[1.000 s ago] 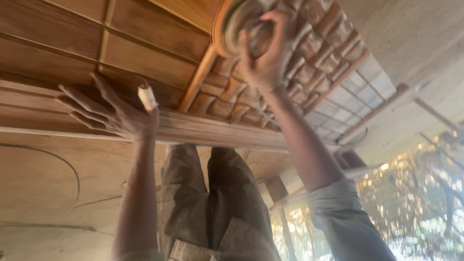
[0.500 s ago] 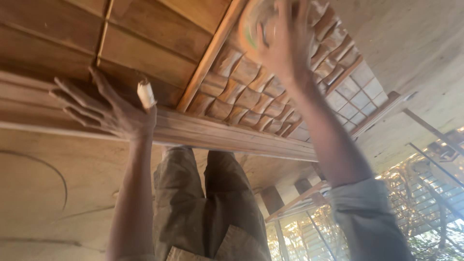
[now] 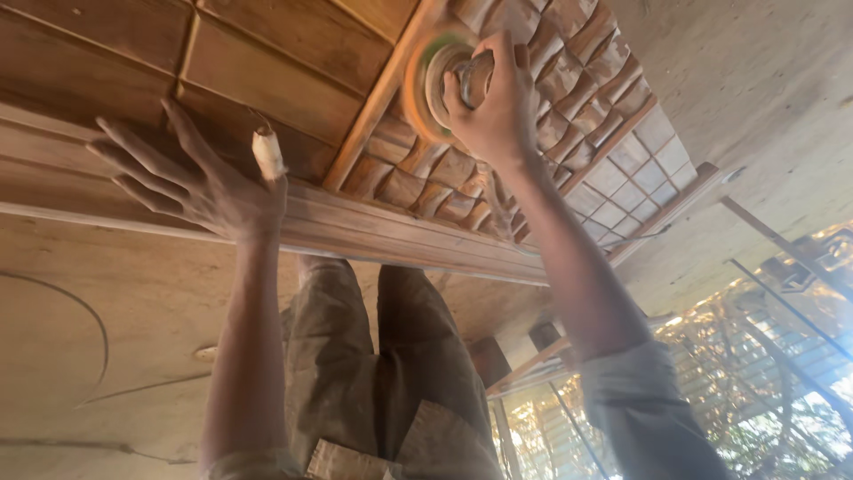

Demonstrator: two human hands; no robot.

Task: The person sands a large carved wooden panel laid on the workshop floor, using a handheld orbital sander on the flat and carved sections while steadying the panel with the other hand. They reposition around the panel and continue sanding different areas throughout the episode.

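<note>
Right hand [image 3: 493, 107] grips round sander [image 3: 444, 84] pressed on carved wooden door [image 3: 293, 53]; left hand [image 3: 191, 178] spread wide, flat on door panel, thumb bandaged; trousers below.

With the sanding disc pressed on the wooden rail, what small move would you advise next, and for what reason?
Probably slide the sanding disc a little along the slanted rail. The right hand presses it flat there, the rail runs on past the disc, and the left hand lies spread on the door panel, steadying it.
</note>
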